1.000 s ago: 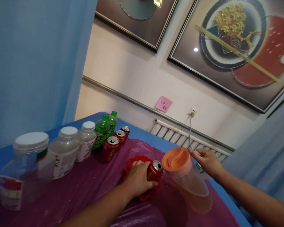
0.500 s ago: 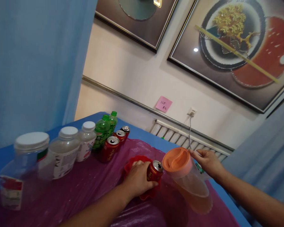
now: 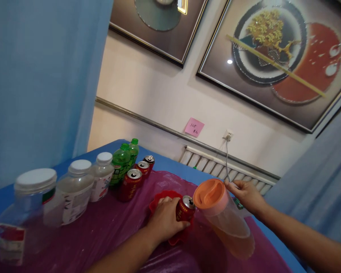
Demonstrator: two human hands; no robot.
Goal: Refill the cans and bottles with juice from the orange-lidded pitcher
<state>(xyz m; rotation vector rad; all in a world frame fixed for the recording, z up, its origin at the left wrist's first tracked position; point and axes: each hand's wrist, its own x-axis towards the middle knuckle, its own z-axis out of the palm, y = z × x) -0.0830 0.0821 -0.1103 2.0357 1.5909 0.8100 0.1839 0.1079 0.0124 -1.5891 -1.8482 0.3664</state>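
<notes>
Keeping the red drink can (image 3: 184,213) still is advised: it is clasped by the left hand (image 3: 165,218) at the red scalloped bowl (image 3: 176,239), while the tilted, orange-lidded pitcher (image 3: 230,229) is gripped by the right hand (image 3: 246,195), lid beside the can's top. Compared with the earlier frame, both grips are unchanged; only the view is slightly shifted.

Beyond the grip (image 3: 167,216), a pale wall (image 3: 147,83) bears framed pictures (image 3: 269,64), a metal rail (image 3: 159,125) and, probably, a white radiator (image 3: 206,161).

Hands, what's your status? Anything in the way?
Left hand gripping red can at red bowl. Right hand holding pitcher, tilted toward can. Three other cans off left.
</notes>
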